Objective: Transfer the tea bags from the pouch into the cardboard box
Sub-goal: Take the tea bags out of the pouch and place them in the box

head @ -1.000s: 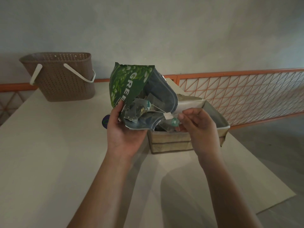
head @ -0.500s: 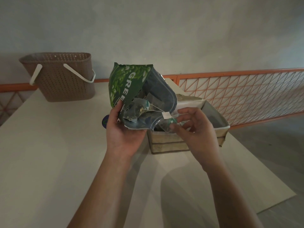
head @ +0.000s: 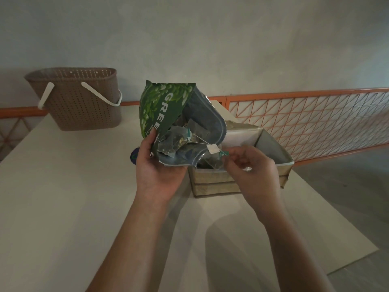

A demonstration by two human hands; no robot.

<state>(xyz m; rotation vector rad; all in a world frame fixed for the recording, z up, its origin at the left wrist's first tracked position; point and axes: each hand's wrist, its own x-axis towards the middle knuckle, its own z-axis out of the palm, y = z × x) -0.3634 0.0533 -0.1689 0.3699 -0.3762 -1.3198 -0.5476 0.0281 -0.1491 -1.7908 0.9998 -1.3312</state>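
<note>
Drew tea bag [head: 213, 163] clear of pouch [head: 168, 110] with right hand [head: 250, 171] pinching it over box [head: 273, 148]; left hand [head: 157, 171] gripped pouch. Ready to drop.

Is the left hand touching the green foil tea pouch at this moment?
Touching. The head view shows the left hand cupped under the open green foil tea pouch, thumb pressed onto its printed front, holding it tilted over the cardboard box.

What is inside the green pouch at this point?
The green pouch, gripped by the left hand, still holds several mesh tea bags with strings and tags near its open mouth. How many lie deeper cannot be seen; the pouch wall covers them.
</note>
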